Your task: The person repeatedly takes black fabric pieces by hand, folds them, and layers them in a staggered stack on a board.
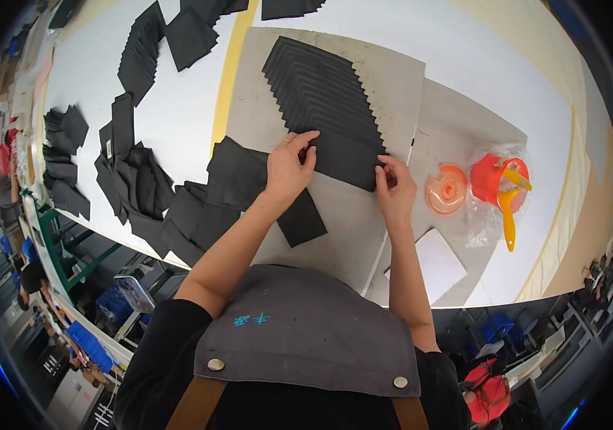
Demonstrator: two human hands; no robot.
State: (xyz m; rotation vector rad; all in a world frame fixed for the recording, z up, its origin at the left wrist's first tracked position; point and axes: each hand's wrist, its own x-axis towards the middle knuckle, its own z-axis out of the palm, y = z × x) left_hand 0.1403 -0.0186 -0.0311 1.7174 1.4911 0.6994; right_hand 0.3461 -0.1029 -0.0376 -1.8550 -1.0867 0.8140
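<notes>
Black fabric pieces lie overlapped in a stepped row (321, 82) on a grey board (399, 79). At the near end of the row is a flat black fabric piece (346, 158). My left hand (291, 166) pinches its left edge between thumb and forefinger. At its right corner, my right hand (396, 190) has thumb and fingertips closed on the edge. Left of and beneath my left forearm are loose black fabric pieces (235, 172), one of them a narrow flap (301, 218) pointing toward me.
To the right, a red pot (487, 178) with a yellow-handled brush (508, 218) stands on clear plastic, beside an orange lid (446, 190). A white pad (437, 265) lies near the table edge. More black stacks (142, 54) and a heap (133, 183) are left.
</notes>
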